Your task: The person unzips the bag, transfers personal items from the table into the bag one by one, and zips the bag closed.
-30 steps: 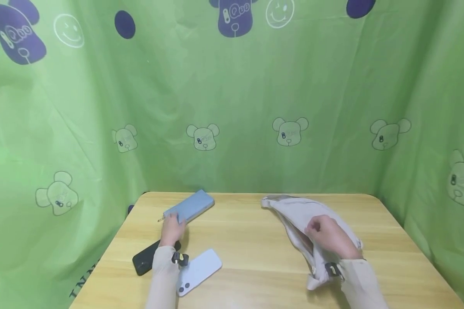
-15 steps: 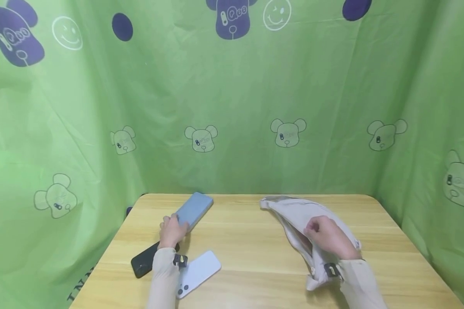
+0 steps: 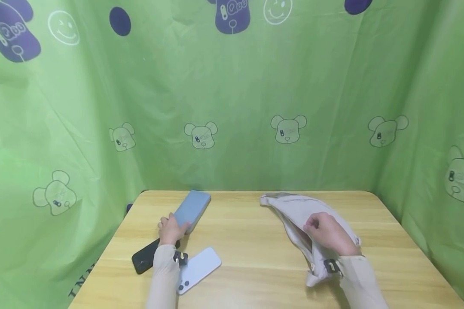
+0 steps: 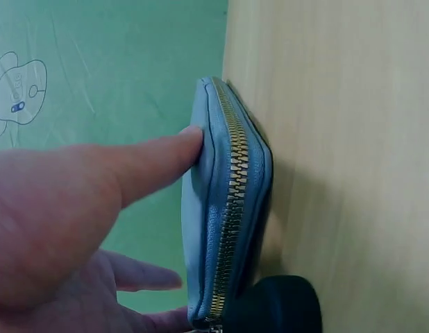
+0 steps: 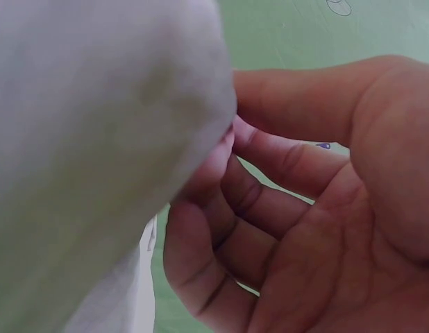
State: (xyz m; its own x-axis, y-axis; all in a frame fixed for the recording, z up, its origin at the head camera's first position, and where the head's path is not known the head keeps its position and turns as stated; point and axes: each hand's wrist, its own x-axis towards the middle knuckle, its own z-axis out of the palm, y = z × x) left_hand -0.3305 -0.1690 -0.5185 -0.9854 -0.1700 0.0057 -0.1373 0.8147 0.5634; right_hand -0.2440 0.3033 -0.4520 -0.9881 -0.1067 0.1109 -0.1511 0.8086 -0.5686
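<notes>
In the head view a blue zip wallet lies at the table's back left. My left hand grips its near end, thumb at the right edge and fingers at the left. Gold zip teeth run along the wallet's side in the left wrist view, where the thumb presses its upper face. My right hand pinches the edge of a pale fabric bag, whose long zip opening gapes toward the left. In the right wrist view the bag's cloth hides the fingertips.
Under the left wrist lies a black phone, partly covered by the arm. A pale phone rests face down just right of the left sleeve. Green curtain hangs behind the wooden table.
The wallet has turned on the table, its near end swinging right and toward me under my left hand, which now holds across that end. My right hand and the bag stay put.
</notes>
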